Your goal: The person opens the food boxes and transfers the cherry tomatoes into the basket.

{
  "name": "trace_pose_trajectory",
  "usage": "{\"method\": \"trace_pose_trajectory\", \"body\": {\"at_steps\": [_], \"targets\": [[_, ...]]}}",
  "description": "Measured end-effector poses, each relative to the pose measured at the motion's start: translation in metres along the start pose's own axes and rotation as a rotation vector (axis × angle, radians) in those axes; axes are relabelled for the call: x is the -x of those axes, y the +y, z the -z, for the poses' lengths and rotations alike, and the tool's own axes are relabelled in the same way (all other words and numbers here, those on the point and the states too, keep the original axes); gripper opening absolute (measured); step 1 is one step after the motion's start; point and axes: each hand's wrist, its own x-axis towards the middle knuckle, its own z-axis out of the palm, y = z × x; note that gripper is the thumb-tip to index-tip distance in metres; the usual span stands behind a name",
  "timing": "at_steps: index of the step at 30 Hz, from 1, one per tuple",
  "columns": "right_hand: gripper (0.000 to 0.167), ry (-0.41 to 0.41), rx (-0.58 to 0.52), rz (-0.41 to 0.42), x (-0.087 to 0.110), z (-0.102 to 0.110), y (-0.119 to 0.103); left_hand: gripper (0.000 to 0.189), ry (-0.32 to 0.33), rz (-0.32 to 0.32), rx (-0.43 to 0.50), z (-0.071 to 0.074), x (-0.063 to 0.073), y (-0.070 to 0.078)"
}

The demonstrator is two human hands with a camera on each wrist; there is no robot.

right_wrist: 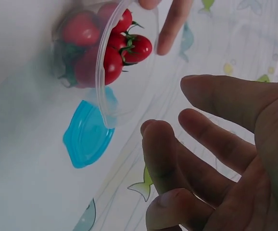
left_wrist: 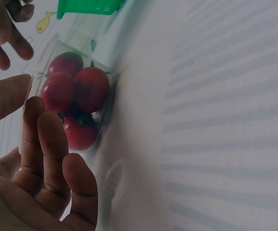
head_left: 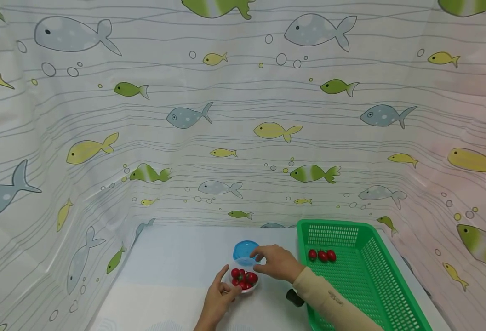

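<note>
A clear plastic bowl (right_wrist: 129, 101) of red cherry tomatoes (head_left: 243, 278) stands on the white table. My left hand (head_left: 220, 296) holds the bowl at its left side, with thumb and fingers about the rim; the left wrist view shows the curled fingers (left_wrist: 52, 139) close against the wall. Over the bowl's right edge hovers my right hand (head_left: 277, 263), its fingers loosely bent and apart, with nothing between them. Behind the bowl lies a blue lid (head_left: 244, 248), also visible in the right wrist view below the tomatoes.
To the right is a large green plastic basket (head_left: 391, 271) with 3 red cherry tomatoes (head_left: 323, 256) near its far left corner. A small black object (head_left: 294, 298) sits by the basket's left wall, beside my right sleeve. A fish-patterned curtain (head_left: 243, 115) encloses the table's back and sides.
</note>
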Motion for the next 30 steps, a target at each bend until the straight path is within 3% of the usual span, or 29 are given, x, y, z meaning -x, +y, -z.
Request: {"method": "trace_pose_trajectory", "body": {"at_steps": [17,25,30], "targets": [[0.028,-0.098,0.014,-0.047,-0.013,-0.023,0.003,0.082,0.008,-0.021,-0.006,0.0,-0.001,0.001],[0.02,-0.158,0.038,-0.041,-0.016,-0.032,0.003,0.082,0.009,0.019,-0.011,-0.001,-0.002,-0.001],[0.018,-0.154,0.053,-0.029,-0.016,-0.036,0.004,0.082,0.006,0.019,-0.008,-0.001,-0.002,-0.001]]}}
